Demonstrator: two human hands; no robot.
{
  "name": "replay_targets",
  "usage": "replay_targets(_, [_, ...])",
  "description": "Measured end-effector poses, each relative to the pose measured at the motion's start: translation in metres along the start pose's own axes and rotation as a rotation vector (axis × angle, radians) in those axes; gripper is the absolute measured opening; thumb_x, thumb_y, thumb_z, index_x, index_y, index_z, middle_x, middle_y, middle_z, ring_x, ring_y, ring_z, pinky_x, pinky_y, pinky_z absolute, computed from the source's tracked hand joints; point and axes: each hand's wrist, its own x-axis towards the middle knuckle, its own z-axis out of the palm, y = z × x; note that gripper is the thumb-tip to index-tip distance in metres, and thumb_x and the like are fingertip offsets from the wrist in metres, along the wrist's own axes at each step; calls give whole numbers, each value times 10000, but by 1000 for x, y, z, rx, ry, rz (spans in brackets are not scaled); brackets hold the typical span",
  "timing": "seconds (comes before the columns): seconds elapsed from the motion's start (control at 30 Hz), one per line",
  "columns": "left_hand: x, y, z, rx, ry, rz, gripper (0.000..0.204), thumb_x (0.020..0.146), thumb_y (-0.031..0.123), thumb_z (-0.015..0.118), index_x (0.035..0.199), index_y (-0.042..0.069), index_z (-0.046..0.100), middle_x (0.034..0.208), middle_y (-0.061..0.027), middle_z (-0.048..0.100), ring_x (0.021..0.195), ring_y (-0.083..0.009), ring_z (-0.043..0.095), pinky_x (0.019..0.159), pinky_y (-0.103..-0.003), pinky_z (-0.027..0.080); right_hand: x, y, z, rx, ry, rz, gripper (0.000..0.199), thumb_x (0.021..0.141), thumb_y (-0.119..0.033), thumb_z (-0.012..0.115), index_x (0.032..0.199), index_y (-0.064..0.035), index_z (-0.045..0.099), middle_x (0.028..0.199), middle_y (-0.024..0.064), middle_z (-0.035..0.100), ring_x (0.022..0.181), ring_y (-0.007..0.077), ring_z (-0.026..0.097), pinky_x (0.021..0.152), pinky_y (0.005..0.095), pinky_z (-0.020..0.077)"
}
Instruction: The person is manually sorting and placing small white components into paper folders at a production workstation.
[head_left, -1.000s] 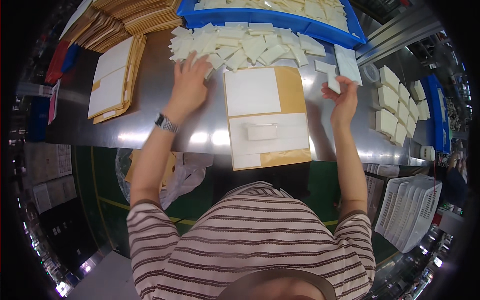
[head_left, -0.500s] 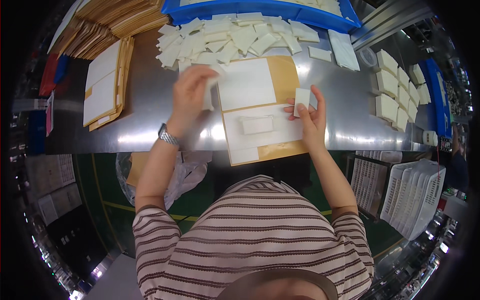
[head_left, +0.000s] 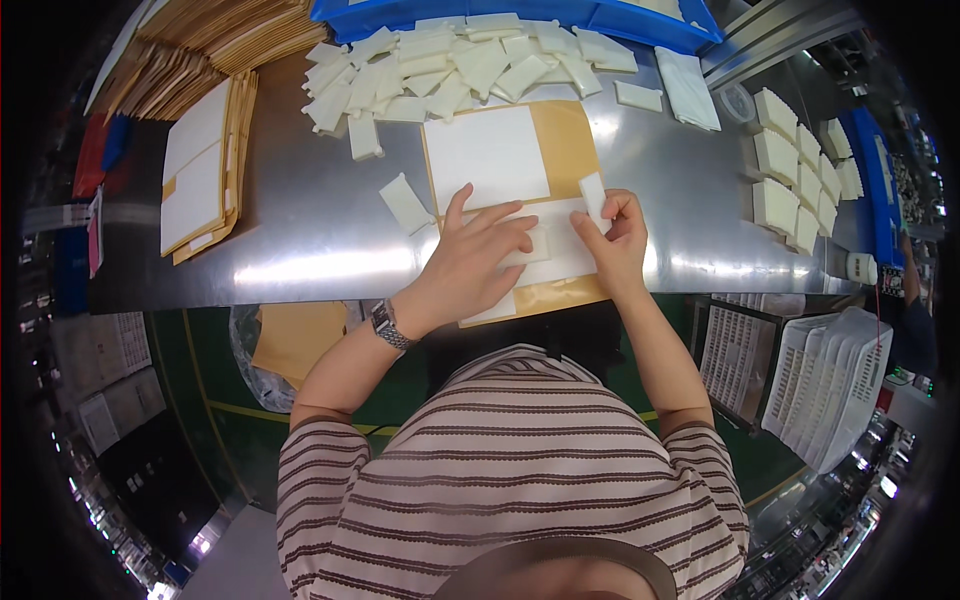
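1. The left hand (head_left: 478, 262) lies flat on the brown envelope (head_left: 520, 205), touching a small white pad (head_left: 531, 247).
2. The right hand (head_left: 615, 245) pinches a second white piece (head_left: 593, 196).
3. Loose white pieces (head_left: 450, 65) lie far across the metal table (head_left: 300, 240).

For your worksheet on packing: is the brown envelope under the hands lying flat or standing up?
Flat: the envelope lies on the metal table, left hand pressing on it.

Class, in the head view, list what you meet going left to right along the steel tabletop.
Stack of tan envelopes with white sheets → loose white pad → left hand → right hand holding a white piece → rows of white blocks.
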Motion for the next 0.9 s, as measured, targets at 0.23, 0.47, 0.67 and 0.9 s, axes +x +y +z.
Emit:
replay_targets(0.23, [-10, -5, 11, -78, 68, -30, 334, 803, 130, 820, 1095, 135, 657, 1270, -49, 686, 1297, -261, 589, 1208, -568, 227, 0, -9, 3, 147, -6, 136, 389, 864, 16, 805, 1010, -86, 459, 1099, 42, 542, 1012, 120, 549, 869, 268, 495])
replay_targets(0.47, [-22, -9, 18, -170, 229, -82, 296, 781, 88, 858, 1030, 90, 699, 1252, -94, 681, 1102, -294, 639, 927, -404, 498, 1, -3, -9, 85, -37, 210, 296, 912, 23, 740, 1137, -17, 551, 1241, 94, 590, 956, 139, 642, 731, 256, 545])
replay_targets(0.67, [-26, -12, 23, -246, 290, -148, 396, 781, 59, 862, 1131, 62, 676, 1217, -101, 690, 1071, -261, 661, 818, -349, 546, -6, -21, -4, 197, -118, 120, 251, 916, 42, 715, 1146, 14, 619, 1463, 191, 535, 970, 180, 689, 648, 275, 554])
replay_targets(0.9, [-27, -13, 17, -365, 220, -284, 538, 796, 41, 836, 1277, 64, 596, 1255, -85, 684, 1106, -210, 650, 881, -329, 520, -15, -13, 1, 6, -312, -167, 234, 871, 74, 731, 1085, 17, 653, 1353, 182, 605, 1088, 245, 649, 911, 353, 528])
